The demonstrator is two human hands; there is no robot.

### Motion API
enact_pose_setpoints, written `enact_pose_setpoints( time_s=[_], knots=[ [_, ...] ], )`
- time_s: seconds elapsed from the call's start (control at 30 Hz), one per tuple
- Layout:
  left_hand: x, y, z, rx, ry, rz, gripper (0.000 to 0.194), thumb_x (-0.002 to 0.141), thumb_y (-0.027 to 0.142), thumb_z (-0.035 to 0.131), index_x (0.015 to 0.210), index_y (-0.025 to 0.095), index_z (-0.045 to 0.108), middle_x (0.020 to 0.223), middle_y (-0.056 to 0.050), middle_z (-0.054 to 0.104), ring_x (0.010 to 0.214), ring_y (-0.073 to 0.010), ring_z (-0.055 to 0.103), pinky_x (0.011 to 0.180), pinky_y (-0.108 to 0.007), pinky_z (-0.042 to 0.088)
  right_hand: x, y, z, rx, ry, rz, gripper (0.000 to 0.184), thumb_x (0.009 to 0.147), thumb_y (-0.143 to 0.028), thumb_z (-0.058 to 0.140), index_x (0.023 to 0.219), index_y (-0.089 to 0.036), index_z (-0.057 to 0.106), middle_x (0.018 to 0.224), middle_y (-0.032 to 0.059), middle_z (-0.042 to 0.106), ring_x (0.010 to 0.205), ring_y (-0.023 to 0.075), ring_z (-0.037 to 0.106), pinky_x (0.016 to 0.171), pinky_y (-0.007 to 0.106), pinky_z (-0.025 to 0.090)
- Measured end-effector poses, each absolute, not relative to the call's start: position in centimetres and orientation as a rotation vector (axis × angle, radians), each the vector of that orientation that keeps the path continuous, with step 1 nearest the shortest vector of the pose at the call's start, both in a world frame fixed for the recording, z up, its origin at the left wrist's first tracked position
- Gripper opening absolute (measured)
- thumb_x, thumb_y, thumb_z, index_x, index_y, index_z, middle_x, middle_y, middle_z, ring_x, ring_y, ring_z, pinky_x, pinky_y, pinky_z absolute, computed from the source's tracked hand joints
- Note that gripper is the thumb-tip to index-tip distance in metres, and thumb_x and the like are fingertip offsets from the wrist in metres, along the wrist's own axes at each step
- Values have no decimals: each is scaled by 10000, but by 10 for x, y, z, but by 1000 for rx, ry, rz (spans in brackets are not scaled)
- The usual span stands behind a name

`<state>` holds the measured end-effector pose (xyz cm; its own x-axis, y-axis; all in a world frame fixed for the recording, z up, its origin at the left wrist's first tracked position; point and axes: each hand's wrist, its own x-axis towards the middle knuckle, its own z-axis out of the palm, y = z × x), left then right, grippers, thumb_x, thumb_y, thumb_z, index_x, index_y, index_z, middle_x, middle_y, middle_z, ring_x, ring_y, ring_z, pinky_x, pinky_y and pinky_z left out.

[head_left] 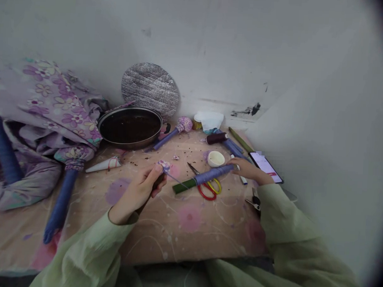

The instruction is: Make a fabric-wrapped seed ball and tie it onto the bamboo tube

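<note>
My left hand [143, 190] is closed in a pinch on a small purple fabric flower [164, 165], held above the patterned cloth [188, 228]. A thin thread runs from the flower toward a green stick wrapped in purple thread [205, 177]. My right hand [249, 169] rests on the far end of that stick, fingers curled over it. Red and yellow scissors [210, 188] lie just under the stick. A small white cup [216, 158] stands behind it.
A dark round pan [130, 126] and a silver quilted disc [150, 90] stand at the back. A phone [266, 166] lies by the right wall. Floral bedding [43, 107], blue wrapped sticks [60, 205], a dark thread spool [216, 138] and keys [255, 201] lie around.
</note>
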<state>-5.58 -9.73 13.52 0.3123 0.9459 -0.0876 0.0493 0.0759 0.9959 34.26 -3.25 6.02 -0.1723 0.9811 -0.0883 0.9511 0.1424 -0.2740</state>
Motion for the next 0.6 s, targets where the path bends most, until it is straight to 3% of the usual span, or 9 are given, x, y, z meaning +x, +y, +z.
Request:
enact_pose_setpoints(
  time_s=[0.1,0.2,0.37,0.6],
  knots=[
    [-57,-97,135,1316,1036,901,406,856,521,383,687,161,464,522,42,408,383,-49,337,377,-186,232,348,-48,46,-1991,-2318,374,363,696,-196,640,1058,-221,656,1142,125,616,1050,303,546,896,441,416],
    [-57,-101,137,1317,1033,935,398,854,514,402,685,158,465,536,42,402,396,-45,334,379,-180,238,348,-53,40,-1985,-2320,349,327,733,-204,590,1055,-209,648,1122,152,597,1070,335,511,903,500,391],
    [-61,-106,144,1345,1106,938,395,857,501,399,678,156,470,525,38,412,404,-52,347,393,-187,240,350,-58,51,-1792,-2297,396,339,829,-294,458,1143,-195,543,1166,128,575,1119,272,507,970,427,391],
    [-73,-100,142,1342,1174,1003,418,846,506,413,610,163,448,515,32,418,393,-59,346,392,-204,249,363,-83,80,-1762,-2083,386,369,844,-400,401,1158,-218,467,1144,108,565,1092,260,522,968,413,409]
  ],
)
